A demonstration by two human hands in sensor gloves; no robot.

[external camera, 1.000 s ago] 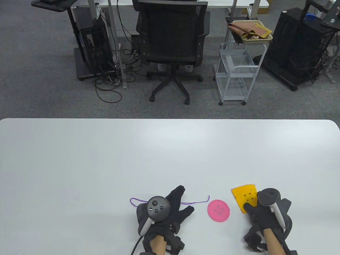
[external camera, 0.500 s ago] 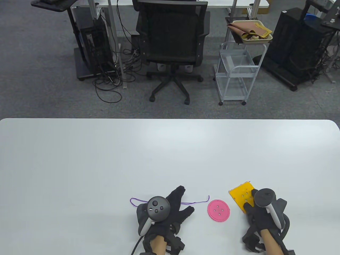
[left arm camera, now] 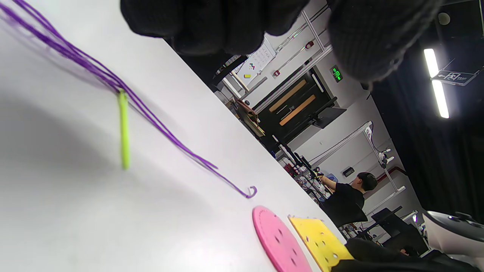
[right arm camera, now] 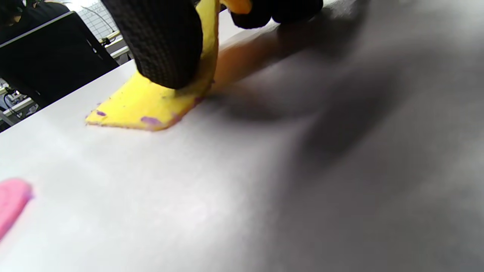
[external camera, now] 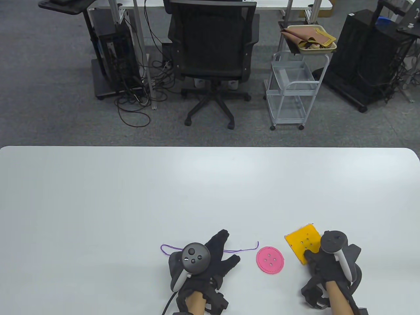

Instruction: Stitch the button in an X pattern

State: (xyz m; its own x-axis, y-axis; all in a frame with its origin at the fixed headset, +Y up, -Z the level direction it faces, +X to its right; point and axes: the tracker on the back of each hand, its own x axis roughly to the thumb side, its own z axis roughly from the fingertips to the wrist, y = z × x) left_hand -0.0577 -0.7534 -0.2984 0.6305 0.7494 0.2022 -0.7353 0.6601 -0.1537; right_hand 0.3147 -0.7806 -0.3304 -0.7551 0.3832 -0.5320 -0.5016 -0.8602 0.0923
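Your right hand [external camera: 323, 262] pinches the yellow felt square [external camera: 302, 241] by its bent edge, so it may slip, while your released left hand [external camera: 210, 259], spread over the purple thread [external camera: 241, 250] near the desk's [external camera: 131, 197] front edge, could drag the green needle [left arm camera: 123, 130].

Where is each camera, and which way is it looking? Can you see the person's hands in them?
Table view: up high, looking down at the white table; both gloved hands show, left hand over the purple thread, right hand gripping the yellow felt square.
Left wrist view: low on the left wrist, looking along the table past thread, green needle, pink button; fingertips hang on top.
Right wrist view: low on the right wrist, facing the yellow square; fingers pinch it.
All three views show the yellow square and pink button.
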